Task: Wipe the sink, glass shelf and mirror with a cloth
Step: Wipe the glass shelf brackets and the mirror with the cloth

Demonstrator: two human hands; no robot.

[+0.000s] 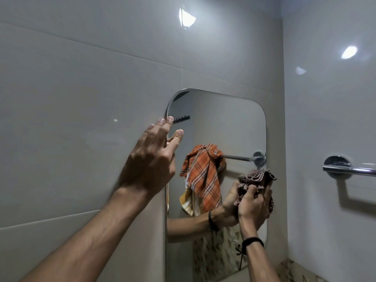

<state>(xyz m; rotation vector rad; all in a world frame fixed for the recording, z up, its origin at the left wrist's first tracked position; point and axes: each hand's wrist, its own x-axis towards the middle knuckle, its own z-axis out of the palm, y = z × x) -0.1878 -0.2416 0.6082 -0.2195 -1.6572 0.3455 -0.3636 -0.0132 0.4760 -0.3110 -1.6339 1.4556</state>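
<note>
A rounded-corner mirror [230, 123] hangs on the tiled wall. My right hand [253, 206] presses a bunched brownish cloth [256, 178] against the mirror's right side, about halfway up. My left hand [154, 155] rests with fingers spread on the mirror's upper left edge, fingertips touching the glass. The mirror reflects my hands and an orange plaid towel on a rail. The sink and glass shelf are out of view.
A chrome towel rail [345, 168] is fixed to the right wall, close to the mirror's right edge. Glossy light tiles cover both walls, with a patterned tile band [293, 269] low at the corner.
</note>
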